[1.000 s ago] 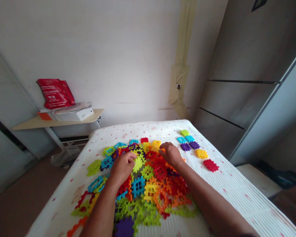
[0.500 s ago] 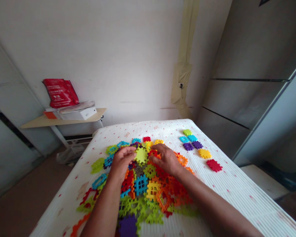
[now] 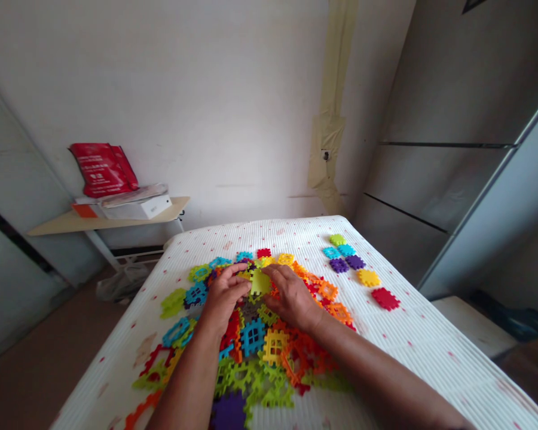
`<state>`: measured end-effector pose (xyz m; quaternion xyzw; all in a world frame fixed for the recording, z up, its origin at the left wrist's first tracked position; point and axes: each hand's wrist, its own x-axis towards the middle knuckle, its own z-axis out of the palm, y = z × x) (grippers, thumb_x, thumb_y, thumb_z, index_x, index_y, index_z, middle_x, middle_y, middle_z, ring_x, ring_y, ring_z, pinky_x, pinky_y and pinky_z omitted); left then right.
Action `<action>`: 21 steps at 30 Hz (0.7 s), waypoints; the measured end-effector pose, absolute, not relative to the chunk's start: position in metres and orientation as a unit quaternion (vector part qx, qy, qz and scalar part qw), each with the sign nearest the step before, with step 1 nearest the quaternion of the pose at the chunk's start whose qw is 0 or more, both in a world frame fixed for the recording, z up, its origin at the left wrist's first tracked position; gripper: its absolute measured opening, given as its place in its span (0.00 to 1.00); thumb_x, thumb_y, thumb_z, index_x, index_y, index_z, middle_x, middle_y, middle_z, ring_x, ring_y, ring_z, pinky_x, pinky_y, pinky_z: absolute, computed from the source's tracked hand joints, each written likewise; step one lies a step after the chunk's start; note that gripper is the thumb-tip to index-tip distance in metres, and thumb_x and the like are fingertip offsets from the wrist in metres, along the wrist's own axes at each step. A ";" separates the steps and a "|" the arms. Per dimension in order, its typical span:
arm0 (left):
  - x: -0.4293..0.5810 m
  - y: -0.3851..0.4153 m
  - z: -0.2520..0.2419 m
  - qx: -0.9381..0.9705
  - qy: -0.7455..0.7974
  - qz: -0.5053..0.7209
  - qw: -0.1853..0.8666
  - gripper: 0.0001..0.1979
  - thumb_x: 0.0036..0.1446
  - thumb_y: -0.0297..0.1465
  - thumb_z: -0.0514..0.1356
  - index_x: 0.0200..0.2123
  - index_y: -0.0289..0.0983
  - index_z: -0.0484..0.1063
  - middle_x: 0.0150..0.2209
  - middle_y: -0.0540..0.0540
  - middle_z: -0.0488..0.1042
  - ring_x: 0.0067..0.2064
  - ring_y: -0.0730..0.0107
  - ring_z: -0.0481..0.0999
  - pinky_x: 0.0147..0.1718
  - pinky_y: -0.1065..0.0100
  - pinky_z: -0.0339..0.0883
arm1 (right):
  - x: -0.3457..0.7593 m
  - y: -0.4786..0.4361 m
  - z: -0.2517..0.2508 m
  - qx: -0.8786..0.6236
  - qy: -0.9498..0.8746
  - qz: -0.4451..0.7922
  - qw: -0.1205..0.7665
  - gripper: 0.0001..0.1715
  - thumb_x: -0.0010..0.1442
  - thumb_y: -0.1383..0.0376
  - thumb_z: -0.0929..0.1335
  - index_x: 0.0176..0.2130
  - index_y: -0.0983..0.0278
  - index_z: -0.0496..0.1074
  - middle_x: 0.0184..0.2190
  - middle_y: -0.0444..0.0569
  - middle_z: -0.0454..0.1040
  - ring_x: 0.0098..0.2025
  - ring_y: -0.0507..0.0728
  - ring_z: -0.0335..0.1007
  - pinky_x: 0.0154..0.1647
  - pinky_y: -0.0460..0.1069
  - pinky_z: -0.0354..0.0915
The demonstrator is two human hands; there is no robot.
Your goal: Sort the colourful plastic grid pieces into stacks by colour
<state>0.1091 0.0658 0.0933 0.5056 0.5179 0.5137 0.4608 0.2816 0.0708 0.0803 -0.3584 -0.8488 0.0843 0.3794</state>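
A lime-green square interlocking tile (image 3: 260,283) with toothed edges is held between my two hands, above the middle of a loose pile. My left hand (image 3: 224,295) pinches its left edge with thumb and fingers. On the opposite side, the fingers of my right hand (image 3: 293,297) bend over the right edge, with the thumb below. Beneath and around both hands lie mixed toothed pieces, among them a blue window piece (image 3: 253,338), a yellow window piece (image 3: 275,347) and a purple square (image 3: 229,411). My wrists and forearms hide part of the pile.
Right of the pile, several separate tiles lie on the white quilted cover (image 3: 412,364), including a red tile (image 3: 385,298) and a yellow tile (image 3: 368,278). A side table (image 3: 63,223) at left carries a red bag (image 3: 101,170). A grey cabinet (image 3: 434,161) stands at right.
My right hand has moved slightly left, its fingers now on the green tile's right edge. The tile looks turned and tilted differently between my hands. The view has shifted a little.
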 end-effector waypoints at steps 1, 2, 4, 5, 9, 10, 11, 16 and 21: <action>0.110 0.065 0.095 0.511 0.519 0.505 0.463 0.26 0.41 0.32 0.61 0.48 0.36 0.67 0.24 0.53 0.70 0.25 0.74 0.67 0.24 0.72 0.56 | 0.282 0.072 0.080 -0.355 -0.850 0.080 0.380 0.30 0.52 0.70 0.66 0.55 0.63 0.60 0.51 0.55 0.65 0.53 0.60 0.59 0.53 0.56 0.60; 0.110 0.065 0.096 0.516 0.520 0.497 0.464 0.27 0.41 0.32 0.61 0.48 0.35 0.67 0.23 0.53 0.70 0.25 0.74 0.67 0.24 0.72 0.57 | 0.282 0.072 0.079 -0.352 -0.852 0.076 0.379 0.32 0.51 0.71 0.65 0.56 0.62 0.59 0.52 0.55 0.64 0.54 0.60 0.58 0.54 0.56 0.59; 0.111 0.065 0.096 0.526 0.523 0.487 0.461 0.25 0.40 0.32 0.61 0.45 0.34 0.69 0.23 0.52 0.70 0.25 0.73 0.67 0.25 0.72 0.57 | 0.282 0.074 0.078 -0.348 -0.857 0.066 0.374 0.35 0.49 0.73 0.64 0.57 0.63 0.58 0.53 0.55 0.63 0.55 0.60 0.58 0.54 0.56 0.58; 0.111 0.065 0.096 0.529 0.525 0.484 0.459 0.23 0.40 0.33 0.61 0.43 0.34 0.70 0.23 0.52 0.71 0.25 0.73 0.68 0.25 0.71 0.57 | 0.283 0.075 0.078 -0.347 -0.859 0.061 0.371 0.35 0.49 0.74 0.64 0.57 0.63 0.58 0.53 0.55 0.63 0.55 0.60 0.57 0.55 0.57 0.58; 0.112 0.066 0.096 0.529 0.540 0.478 0.447 0.22 0.39 0.36 0.61 0.40 0.33 0.71 0.22 0.51 0.71 0.24 0.72 0.68 0.25 0.71 0.58 | 0.285 0.077 0.077 -0.340 -0.869 0.042 0.356 0.35 0.49 0.74 0.63 0.57 0.64 0.58 0.54 0.56 0.63 0.55 0.60 0.57 0.55 0.57 0.57; 0.113 0.065 0.096 0.529 0.544 0.477 0.444 0.22 0.39 0.37 0.62 0.39 0.33 0.72 0.22 0.51 0.72 0.24 0.72 0.69 0.24 0.71 0.58 | 0.286 0.077 0.077 -0.335 -0.874 0.034 0.350 0.35 0.50 0.74 0.63 0.57 0.64 0.57 0.55 0.57 0.62 0.56 0.60 0.56 0.55 0.57 0.56; 0.113 0.065 0.097 0.530 0.548 0.474 0.440 0.21 0.40 0.39 0.62 0.38 0.33 0.72 0.22 0.51 0.72 0.24 0.71 0.69 0.24 0.71 0.58 | 0.287 0.078 0.078 -0.330 -0.880 0.024 0.342 0.34 0.50 0.74 0.63 0.57 0.65 0.57 0.55 0.57 0.62 0.56 0.60 0.56 0.55 0.58 0.56; 0.115 0.065 0.098 0.541 0.559 0.467 0.420 0.17 0.43 0.42 0.60 0.31 0.34 0.73 0.20 0.50 0.72 0.23 0.71 0.69 0.23 0.71 0.57 | 0.287 0.078 0.079 -0.323 -0.891 -0.007 0.319 0.33 0.52 0.74 0.63 0.58 0.65 0.57 0.56 0.57 0.62 0.55 0.62 0.57 0.54 0.59 0.58; 0.114 0.067 0.094 0.551 0.557 0.456 0.423 0.13 0.44 0.40 0.58 0.27 0.35 0.71 0.19 0.50 0.72 0.23 0.71 0.70 0.23 0.71 0.57 | 0.287 0.081 0.073 -0.313 -0.878 0.012 0.362 0.33 0.51 0.76 0.62 0.57 0.64 0.58 0.56 0.56 0.61 0.55 0.60 0.57 0.54 0.57 0.59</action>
